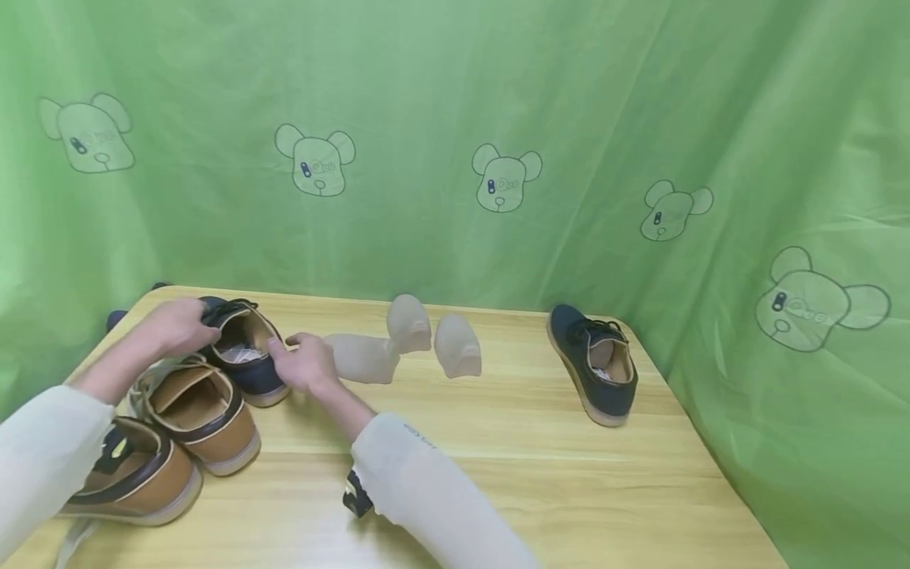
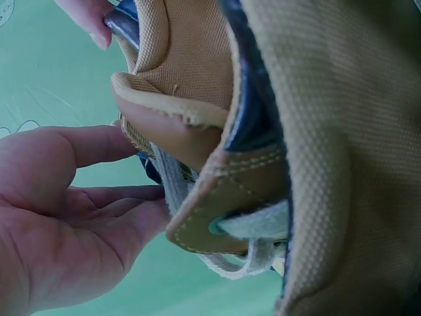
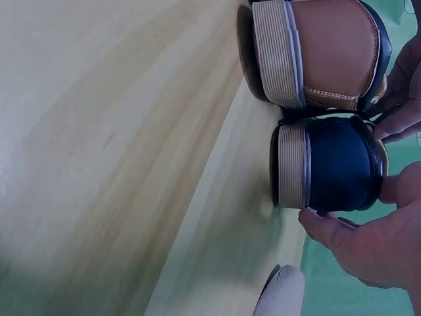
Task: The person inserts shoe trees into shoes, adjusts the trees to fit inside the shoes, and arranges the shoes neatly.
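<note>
A navy lace-up shoe [image 1: 265, 381] stands at the table's back left, heel toward me. My left hand [image 1: 178, 325] holds its left side, thumb at the collar. My right hand [image 1: 307, 365] grips its right side near the heel; in the right wrist view, the right thumb is at the collar rim and the fingers lie low by the sole. Close in front stands a brown shoe [image 1: 216, 452] with pale laces, and a second brown shoe [image 1: 159, 494] sits nearer, below my left forearm. In the left wrist view the brown shoe's tongue and collar [image 2: 316, 158] hide part of the scene.
Several pale grey rounded inserts, among them one upright insert [image 1: 457, 345] and one lying sideways [image 1: 361, 359], are right of my right hand. Another navy shoe [image 1: 613, 397] stands at the table's right. Green curtain [image 1: 426, 95] hangs around the wooden table [image 1: 512, 442].
</note>
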Available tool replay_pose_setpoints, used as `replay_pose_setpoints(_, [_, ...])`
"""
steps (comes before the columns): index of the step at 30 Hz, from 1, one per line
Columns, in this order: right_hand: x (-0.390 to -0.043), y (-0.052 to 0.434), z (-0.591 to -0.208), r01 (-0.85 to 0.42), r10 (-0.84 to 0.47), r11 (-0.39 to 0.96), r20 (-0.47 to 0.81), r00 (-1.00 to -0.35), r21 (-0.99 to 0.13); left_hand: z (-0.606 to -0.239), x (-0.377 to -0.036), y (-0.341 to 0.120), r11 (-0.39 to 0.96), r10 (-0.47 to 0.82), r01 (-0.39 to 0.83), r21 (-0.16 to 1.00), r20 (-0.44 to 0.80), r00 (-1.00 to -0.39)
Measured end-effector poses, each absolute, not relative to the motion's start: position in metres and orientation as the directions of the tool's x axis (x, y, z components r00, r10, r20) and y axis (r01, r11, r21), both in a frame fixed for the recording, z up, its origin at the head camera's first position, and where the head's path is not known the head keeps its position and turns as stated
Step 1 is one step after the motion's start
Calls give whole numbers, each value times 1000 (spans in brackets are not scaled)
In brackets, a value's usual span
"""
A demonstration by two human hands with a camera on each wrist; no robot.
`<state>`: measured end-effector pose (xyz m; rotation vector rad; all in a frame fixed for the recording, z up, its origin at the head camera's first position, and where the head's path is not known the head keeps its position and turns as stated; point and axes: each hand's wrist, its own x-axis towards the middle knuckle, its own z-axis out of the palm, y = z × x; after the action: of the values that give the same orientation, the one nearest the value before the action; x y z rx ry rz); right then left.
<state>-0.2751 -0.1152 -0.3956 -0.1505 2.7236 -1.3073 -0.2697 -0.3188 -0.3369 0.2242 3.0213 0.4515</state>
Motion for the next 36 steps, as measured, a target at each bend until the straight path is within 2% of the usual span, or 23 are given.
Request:
replay_pose_setpoints(8, [-274, -111, -393, -9, -122, 610, -83, -989, -793, -339, -269, -313, 928, 159, 131, 349, -51, -986])
replay_pose_setpoints(16, [-270, -96, -388, -34, -168, 656, -102, -980, -754, -343, -269, -301, 900, 191, 153, 408, -55, -980])
replay_pose_setpoints(26, [-268, -73, -389, -57, -239, 644, -129, -962, -763, -339, -264, -290, 895, 256, 206, 396, -77, -964])
replay_pose_setpoints(36, [-271, -76, -385, -46, -248, 642, -151, -957, -765, -337, -271, -282, 921, 253, 173, 350, -198, -947])
